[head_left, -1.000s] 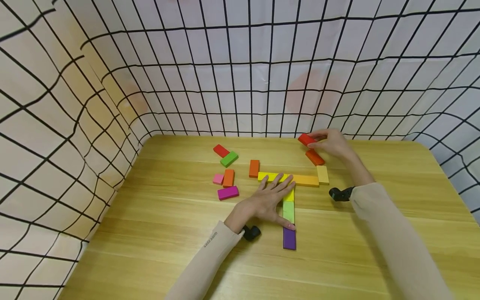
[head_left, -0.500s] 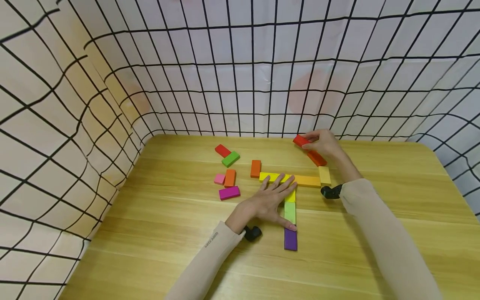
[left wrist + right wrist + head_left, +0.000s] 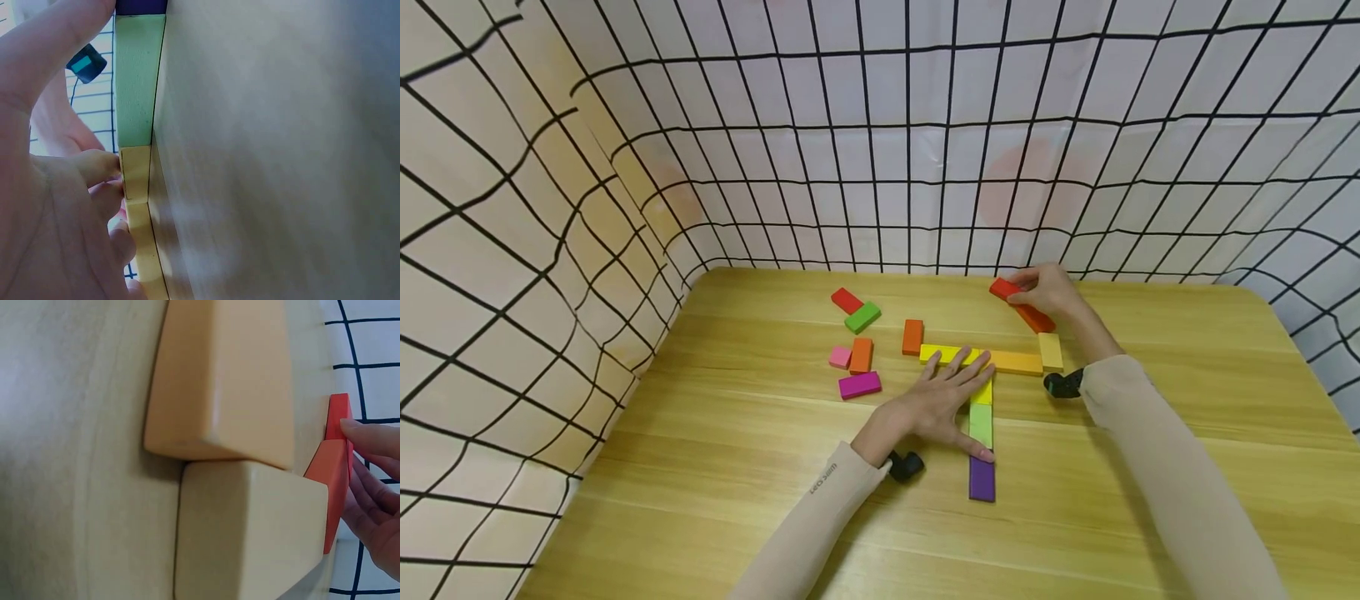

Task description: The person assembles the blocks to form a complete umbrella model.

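Observation:
My right hand (image 3: 1051, 293) pinches a red block (image 3: 1002, 289) between thumb and fingers at the table's far side. The red block adjoins the upper end of a slanted orange-red block (image 3: 1036, 319), whose lower end is near a cream block (image 3: 1050, 352). An orange block (image 3: 1017, 362) lies against the cream one and continues a row with a yellow block (image 3: 936, 354). Fingers spread, my left hand (image 3: 925, 408) rests across the yellow blocks. Its thumb touches where a light green block (image 3: 981, 425) meets a purple block (image 3: 982, 481); the hand partly hides the row.
An orange block (image 3: 912, 337) stands left of the row's end. Farther left lie loose red (image 3: 847, 300), green (image 3: 862, 317), pink (image 3: 840, 357), orange (image 3: 861, 356) and magenta (image 3: 860, 385) blocks. A black-grid white backdrop (image 3: 865, 150) rises behind the wooden table (image 3: 715, 467).
My right hand has carried the red block leftward, then slightly down to the end of the orange-red block. My left hand has stayed in place; the head view has shifted slightly.

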Action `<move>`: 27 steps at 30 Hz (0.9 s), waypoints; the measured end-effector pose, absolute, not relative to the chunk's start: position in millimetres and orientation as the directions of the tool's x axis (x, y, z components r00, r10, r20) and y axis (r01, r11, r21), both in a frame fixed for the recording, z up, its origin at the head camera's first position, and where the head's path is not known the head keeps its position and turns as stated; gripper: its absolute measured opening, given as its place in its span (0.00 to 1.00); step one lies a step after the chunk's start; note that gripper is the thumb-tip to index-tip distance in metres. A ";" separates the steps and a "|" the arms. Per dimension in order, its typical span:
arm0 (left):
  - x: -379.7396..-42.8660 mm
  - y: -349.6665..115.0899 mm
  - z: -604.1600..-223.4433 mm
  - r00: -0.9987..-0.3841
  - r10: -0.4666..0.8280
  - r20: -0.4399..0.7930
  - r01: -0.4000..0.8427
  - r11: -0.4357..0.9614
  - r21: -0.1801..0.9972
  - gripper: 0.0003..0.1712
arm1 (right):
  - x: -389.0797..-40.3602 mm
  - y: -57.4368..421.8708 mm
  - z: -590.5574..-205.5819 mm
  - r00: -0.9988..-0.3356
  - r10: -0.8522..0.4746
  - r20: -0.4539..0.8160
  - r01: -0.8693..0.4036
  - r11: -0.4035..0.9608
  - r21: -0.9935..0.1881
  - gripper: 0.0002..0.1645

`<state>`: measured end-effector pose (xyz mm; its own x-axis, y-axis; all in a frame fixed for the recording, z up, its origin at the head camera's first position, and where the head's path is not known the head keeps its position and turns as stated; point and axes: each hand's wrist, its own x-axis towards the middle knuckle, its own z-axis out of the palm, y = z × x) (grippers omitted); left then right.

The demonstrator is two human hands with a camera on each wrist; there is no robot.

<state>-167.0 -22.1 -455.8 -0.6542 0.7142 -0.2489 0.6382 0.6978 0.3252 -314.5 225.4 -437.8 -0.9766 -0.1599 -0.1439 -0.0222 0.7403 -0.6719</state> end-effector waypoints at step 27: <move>-166.5 -21.8 -455.7 -0.657 0.711 -0.250 0.639 0.701 0.316 0.74 | -314.6 227.1 -442.9 -0.971 -0.176 -0.161 -0.016 0.722 -0.692 0.25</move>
